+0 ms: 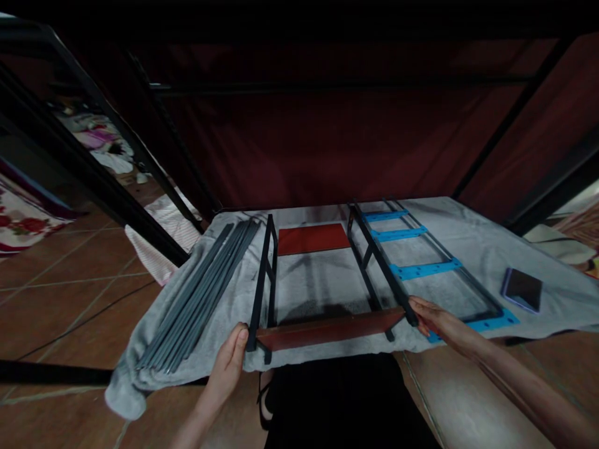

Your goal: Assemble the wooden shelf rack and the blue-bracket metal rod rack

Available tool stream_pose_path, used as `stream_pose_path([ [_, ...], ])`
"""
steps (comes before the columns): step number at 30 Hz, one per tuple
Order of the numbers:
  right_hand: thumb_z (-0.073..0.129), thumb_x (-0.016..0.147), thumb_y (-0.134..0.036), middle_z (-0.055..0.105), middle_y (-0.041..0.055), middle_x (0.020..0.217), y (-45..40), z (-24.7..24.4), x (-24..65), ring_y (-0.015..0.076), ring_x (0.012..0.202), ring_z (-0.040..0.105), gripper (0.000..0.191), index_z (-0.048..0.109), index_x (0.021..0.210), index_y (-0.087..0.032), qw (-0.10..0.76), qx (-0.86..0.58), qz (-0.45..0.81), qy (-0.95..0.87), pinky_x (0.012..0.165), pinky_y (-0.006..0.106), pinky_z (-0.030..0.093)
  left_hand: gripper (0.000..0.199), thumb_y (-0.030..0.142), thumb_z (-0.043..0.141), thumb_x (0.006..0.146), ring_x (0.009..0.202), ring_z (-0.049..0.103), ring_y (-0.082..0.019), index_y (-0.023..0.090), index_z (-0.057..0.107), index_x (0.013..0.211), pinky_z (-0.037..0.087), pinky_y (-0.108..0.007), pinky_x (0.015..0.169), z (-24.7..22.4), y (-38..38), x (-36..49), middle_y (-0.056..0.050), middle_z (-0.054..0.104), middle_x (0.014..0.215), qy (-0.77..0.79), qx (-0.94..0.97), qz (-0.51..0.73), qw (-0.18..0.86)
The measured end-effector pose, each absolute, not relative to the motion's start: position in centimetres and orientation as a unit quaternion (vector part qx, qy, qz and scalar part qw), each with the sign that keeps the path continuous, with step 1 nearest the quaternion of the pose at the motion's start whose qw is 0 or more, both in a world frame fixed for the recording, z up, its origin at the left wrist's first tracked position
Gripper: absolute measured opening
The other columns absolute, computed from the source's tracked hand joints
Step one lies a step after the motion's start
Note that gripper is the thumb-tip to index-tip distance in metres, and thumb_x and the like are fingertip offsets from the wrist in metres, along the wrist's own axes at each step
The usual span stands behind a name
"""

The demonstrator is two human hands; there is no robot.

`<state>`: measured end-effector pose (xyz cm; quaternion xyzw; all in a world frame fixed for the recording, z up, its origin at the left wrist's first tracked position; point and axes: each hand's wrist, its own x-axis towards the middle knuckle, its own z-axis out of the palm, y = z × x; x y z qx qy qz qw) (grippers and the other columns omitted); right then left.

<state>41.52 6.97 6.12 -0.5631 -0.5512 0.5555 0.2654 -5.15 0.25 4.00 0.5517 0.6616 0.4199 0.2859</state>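
A black metal frame [262,280] with a reddish-brown board [332,328] across its near end lies on a grey cloth [318,280]. My left hand [230,355] is closed at the frame's near left corner, thumb on top. At the near right corner, my right hand [428,317] has its fingers wrapped round the end of the black bar. An orange-red panel [313,239] sits between the two side pieces at the far end. Grey rods [201,296] lie in a bundle to the left. Blue slotted strips [425,269] joined by dark rods lie to the right.
A phone [523,289] rests on the cloth at the right. Black bars [93,168] slant up at the left, and dark red fabric [318,137] hangs behind. A striped cloth [163,234] and a thin cable [88,318] are on the tiled floor at the left.
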Motion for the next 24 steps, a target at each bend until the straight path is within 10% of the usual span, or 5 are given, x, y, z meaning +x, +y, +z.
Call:
stream_pose_path([
  [15,0.047,0.078,-0.076,0.055,-0.0010,0.052,9.4,4.2,43.5,0.0129,0.048,0.050,0.057,0.054,0.068,-0.020,0.251,-0.588,0.568,-0.518,0.051,0.027,0.040,0.047,0.064,0.049,0.080,0.057,0.047,-0.015,0.021,0.054,0.063,0.040,-0.027,0.057,6.2,4.9,-8.2,0.002,0.050,0.057,0.643,0.531,0.370,0.410],
  [24,0.065,0.077,-0.045,0.069,0.0040,0.090,19.1,5.0,40.1,0.0153,0.082,0.063,0.030,0.065,0.093,-0.020,0.443,-0.585,0.526,-0.430,0.071,0.025,0.049,0.054,0.063,0.065,0.057,0.065,0.059,-0.018,0.016,0.063,0.083,0.046,-0.027,0.058,2.0,18.4,-8.7,-0.003,0.063,0.070,0.710,0.403,0.467,0.340],
])
